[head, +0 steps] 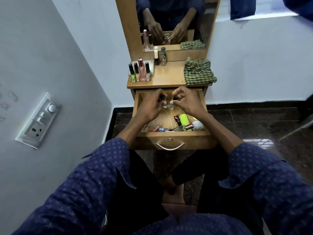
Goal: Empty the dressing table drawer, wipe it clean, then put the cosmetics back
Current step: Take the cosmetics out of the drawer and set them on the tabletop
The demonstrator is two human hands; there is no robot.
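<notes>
At centre frame, inside the open drawer [171, 133], the left hand [150, 106] and right hand [188, 102] each pinch a small dark-capped bottle, evidently to lift them out. Remaining cosmetics [183, 122] crowd the drawer's near right corner. Tabletop [167, 75] offers free room between the standing bottles [140, 70] and the checked cloth [198, 72].
</notes>
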